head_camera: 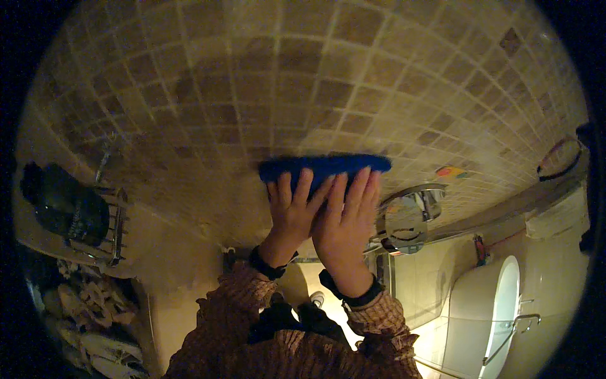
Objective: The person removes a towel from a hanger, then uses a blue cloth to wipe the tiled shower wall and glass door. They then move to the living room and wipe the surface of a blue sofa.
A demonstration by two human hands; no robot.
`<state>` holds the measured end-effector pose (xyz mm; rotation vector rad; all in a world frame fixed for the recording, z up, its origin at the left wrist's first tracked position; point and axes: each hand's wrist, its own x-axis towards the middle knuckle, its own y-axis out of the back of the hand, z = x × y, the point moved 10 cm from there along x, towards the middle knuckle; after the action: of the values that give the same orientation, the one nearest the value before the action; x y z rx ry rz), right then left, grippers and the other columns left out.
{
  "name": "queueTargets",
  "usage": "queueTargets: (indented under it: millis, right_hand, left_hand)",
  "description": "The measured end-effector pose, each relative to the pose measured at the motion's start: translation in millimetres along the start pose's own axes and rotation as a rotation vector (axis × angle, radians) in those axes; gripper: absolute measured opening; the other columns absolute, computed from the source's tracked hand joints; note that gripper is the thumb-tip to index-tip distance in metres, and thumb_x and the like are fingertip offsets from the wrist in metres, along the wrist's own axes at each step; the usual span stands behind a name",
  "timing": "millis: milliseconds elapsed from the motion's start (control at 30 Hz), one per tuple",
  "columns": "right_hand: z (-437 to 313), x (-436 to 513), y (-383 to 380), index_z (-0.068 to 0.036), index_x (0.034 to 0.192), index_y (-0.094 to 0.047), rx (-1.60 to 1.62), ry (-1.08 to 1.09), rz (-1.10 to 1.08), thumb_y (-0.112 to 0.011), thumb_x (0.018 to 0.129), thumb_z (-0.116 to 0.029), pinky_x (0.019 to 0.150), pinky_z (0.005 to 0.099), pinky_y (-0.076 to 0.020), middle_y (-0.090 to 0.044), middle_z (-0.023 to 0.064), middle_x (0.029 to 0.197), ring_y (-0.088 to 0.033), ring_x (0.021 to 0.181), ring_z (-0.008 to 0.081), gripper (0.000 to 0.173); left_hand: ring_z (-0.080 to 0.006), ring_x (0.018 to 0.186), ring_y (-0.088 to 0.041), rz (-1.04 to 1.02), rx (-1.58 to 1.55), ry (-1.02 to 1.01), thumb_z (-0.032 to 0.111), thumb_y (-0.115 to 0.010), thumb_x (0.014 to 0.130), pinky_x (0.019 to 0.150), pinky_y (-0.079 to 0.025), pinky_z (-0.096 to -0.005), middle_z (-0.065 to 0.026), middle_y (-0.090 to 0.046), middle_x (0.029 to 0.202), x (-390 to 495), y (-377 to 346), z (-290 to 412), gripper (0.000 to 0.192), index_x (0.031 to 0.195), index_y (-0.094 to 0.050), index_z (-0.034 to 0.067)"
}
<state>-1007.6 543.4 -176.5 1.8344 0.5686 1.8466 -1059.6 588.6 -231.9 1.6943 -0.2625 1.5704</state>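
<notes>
A blue cloth (326,163), folded into a wide band, lies against the tiled wall (303,99) in front of me. My left hand (294,208) presses on its left part with the fingers pointing up and spread. Beside it, my right hand (348,222) bears on the right part of the cloth. The two hands meet near the thumbs, over the cloth's lower edge. Black bands circle both wrists, below which ruffled brown sleeves begin. What is under the cloth is hidden.
At left, a metal wire rack (118,227) holds a dark item (75,213) bearing writing. A round framed mirror (405,218) stands close by my right hand. Further right are a multicoloured patch (450,172) on the tiles, a ring (561,158) and a white basin or tub (504,303).
</notes>
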Motion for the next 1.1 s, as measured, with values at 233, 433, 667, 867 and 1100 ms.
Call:
queueTargets:
  millis: [233,433,667,867,1100]
  right_hand:
    - [45.3,111.7,96.5,0.002,0.135,-0.040,-0.014,0.040,0.104,-0.053,0.084,-0.003,0.109,0.0543,-0.0275,-0.026,0.0291,0.147,-0.027,0.134,0.0500,0.052]
    - [57.8,62.5,91.6,-0.001,0.136,-0.041,0.033,0.075,-0.281,-0.052,0.082,-0.005,0.110,0.0531,-0.0266,-0.030,0.0253,0.147,-0.029,0.135,0.0452,0.055]
    - [121.6,78.7,109.0,-0.004,0.136,-0.044,-0.007,0.033,-0.061,-0.051,0.085,-0.016,0.110,0.0535,-0.0254,-0.031,0.0235,0.147,-0.029,0.137,0.0415,0.053]
    - [174.6,101.0,137.0,-0.010,0.136,-0.045,-0.049,0.125,0.135,-0.049,0.085,-0.012,0.110,0.0527,-0.0265,-0.034,0.0199,0.147,-0.032,0.136,0.0390,0.051]
    - [198.4,26.9,99.5,-0.011,0.135,-0.046,0.052,0.122,-0.086,-0.053,0.083,-0.010,0.108,0.0549,-0.0272,-0.037,0.0206,0.144,-0.035,0.133,0.0407,0.053]
  left_hand:
    - [-0.0347,0.134,-0.033,0.065,-0.126,-0.084,0.024,-0.049,0.089,0.099,-0.033,-0.0519,-0.0044,-0.038,0.147,157.4,59.5,45.3,0.045,0.134,-0.052,0.026]
    - [-0.0312,0.121,-0.043,-0.100,-0.120,-0.171,0.020,-0.055,0.084,0.095,-0.036,-0.0482,-0.0031,-0.045,0.140,110.1,47.7,65.1,0.049,0.132,-0.053,0.027]
    - [-0.0341,0.128,-0.038,-0.064,-0.140,-0.155,0.023,-0.062,0.082,0.101,-0.033,-0.0517,-0.0066,-0.041,0.143,151.1,35.3,113.2,0.051,0.132,-0.053,0.024]
    - [-0.0347,0.135,-0.031,-0.050,-0.084,-0.225,0.027,-0.064,0.083,0.105,-0.029,-0.0516,-0.0077,-0.036,0.147,200.8,35.8,158.5,0.056,0.136,-0.048,0.023]
    - [-0.0302,0.135,-0.031,-0.530,-0.004,-0.347,0.024,-0.060,0.083,0.110,-0.025,-0.0500,-0.0073,-0.036,0.147,143.1,11.6,183.9,0.054,0.135,-0.049,0.021]
